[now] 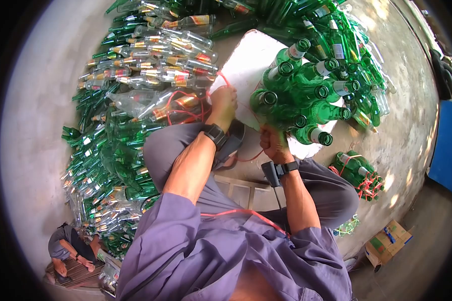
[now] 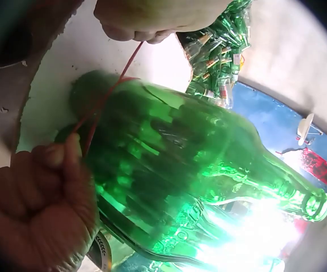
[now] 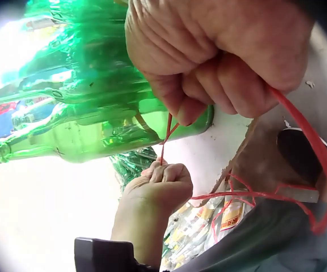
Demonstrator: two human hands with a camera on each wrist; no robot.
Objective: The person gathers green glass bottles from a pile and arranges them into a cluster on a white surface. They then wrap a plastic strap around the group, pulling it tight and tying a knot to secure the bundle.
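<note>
A cluster of green glass bottles (image 1: 306,90) stands upright on a white slab (image 1: 243,55) in front of the person. Red plastic twine (image 3: 316,153) passes low around the cluster, its strands crossing between the two hands. My left hand (image 1: 223,103), at the slab's left edge, grips one length with curled fingers. Close against the near side of the bottles, my right hand (image 1: 275,142) pinches the twine, with a loose tail hanging from the fist in the right wrist view. In the left wrist view the twine is taut beside a green bottle (image 2: 169,164).
Many clear bottles (image 1: 171,55) and green bottles (image 1: 120,145) lie stacked at left, with more green bottles (image 1: 331,40) behind. A twine-tied bottle bundle (image 1: 356,173) and cardboard box (image 1: 388,242) lie at right. Another person (image 1: 73,251) crouches at lower left.
</note>
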